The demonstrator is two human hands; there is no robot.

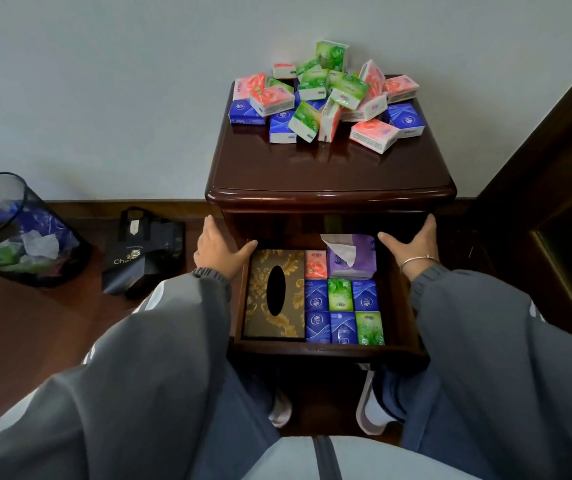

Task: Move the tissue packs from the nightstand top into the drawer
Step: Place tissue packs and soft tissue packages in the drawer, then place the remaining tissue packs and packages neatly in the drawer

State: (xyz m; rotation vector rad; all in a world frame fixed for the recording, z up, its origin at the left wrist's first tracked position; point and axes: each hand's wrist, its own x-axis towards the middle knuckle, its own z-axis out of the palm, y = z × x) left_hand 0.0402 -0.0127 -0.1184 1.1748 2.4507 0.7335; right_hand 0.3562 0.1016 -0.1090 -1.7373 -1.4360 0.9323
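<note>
Your left hand point(220, 249) and right hand point(412, 242) are wide apart, one on each side of the open dark wooden drawer point(329, 349). Fingers are straight, thumbs point in. The small pink, green and blue tissue packs point(326, 95) lie heaped on the shiny brown nightstand top point(329, 168). Neat rows of packs point(343, 308) fill the drawer beside a gold-patterned tissue box point(260, 323).

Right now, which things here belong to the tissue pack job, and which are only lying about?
Belong to the job: pile of tissue packs, nightstand top, open drawer, sorted packs inside it, left hand, right hand, both at the drawer's sides.
Lying about: wastebasket, black bag, patterned tissue box, purple tissue pack.
</note>
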